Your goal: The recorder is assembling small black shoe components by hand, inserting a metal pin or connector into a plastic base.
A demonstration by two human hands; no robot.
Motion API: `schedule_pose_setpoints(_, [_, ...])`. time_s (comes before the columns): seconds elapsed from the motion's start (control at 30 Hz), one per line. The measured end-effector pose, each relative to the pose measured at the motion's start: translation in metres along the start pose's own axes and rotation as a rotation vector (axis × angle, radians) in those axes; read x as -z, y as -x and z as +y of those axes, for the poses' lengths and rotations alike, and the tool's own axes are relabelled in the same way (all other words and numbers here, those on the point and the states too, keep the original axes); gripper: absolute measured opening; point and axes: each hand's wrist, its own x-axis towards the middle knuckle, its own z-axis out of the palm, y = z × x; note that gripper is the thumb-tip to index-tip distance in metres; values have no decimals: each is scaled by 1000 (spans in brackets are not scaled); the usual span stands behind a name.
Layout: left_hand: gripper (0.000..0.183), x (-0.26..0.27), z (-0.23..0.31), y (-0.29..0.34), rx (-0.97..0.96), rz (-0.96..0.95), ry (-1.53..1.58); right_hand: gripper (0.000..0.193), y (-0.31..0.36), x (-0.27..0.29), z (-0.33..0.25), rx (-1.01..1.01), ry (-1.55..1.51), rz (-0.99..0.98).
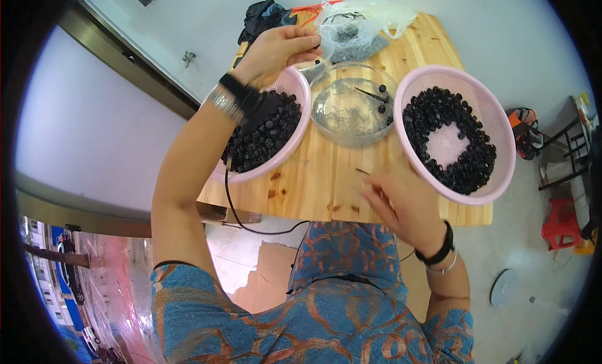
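Observation:
My left hand (279, 50) reaches across the left pink basket (295, 138) toward a clear plastic bag (354, 28) of small dark parts, its fingers closed at the bag's edge. That basket is heaped with small black caps (266, 132). My right hand (401, 198) rests on the wooden table (326, 182) near its front edge, fingers pinched on a thin dark stick. A clear glass bowl (354, 103) stands between the baskets with a few black bits inside. The right pink basket (458, 75) holds a ring of black caps (470, 157).
A dark cloth bundle (266, 16) lies at the table's back left. A black cable (251, 223) hangs off the front edge. On the floor to the right are a red stool (563, 223) and an orange-and-black bag (525, 128). A cardboard sheet (266, 273) lies below the table.

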Motion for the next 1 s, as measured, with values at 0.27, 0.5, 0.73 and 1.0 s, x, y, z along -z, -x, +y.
schedule_pose_setpoints(0.27, [11, -43, -15, 187, 65, -143, 604, 11, -111, -18, 43, -11, 486, -329])
schedule_pose_setpoints(0.5, [17, -80, -81, 254, 124, 100, 926, 17, -167, -76, 63, -192, 614, -772])
schedule_pose_setpoints(0.73, [18, -84, -108, 271, 188, 111, 1152, 8, -157, -106, 87, -330, 674, -761])
schedule_pose_setpoints(1.0, [17, -83, -110, 271, 187, 139, 1151, 16, -160, -82, 83, -416, 496, -832])
